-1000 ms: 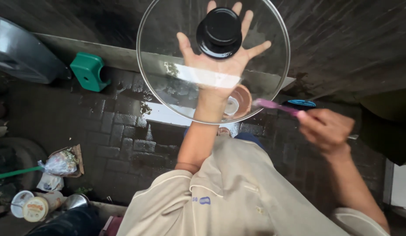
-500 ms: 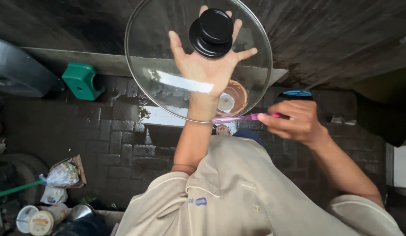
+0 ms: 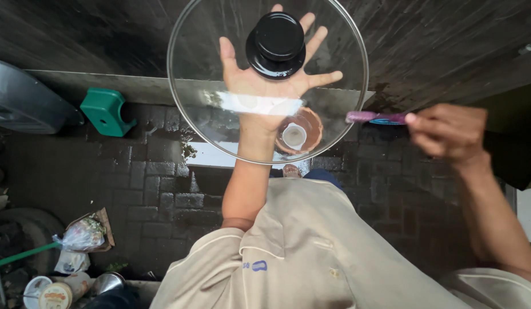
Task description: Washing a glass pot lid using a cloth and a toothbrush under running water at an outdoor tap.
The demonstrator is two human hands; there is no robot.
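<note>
Behind glass lid (image 3: 334,74), brown bowl (image 3: 311,129) holds white cup (image 3: 294,135).

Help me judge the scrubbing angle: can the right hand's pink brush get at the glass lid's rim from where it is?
Probably yes. The right hand holds the pink brush beside the glass lid rim, nothing between them; the left hand is spread behind the glass.

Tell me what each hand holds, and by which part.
The left hand supports the round clear glass lid with its open palm spread flat against the underside, behind the black knob. The right hand grips a pink toothbrush by its handle.
</note>
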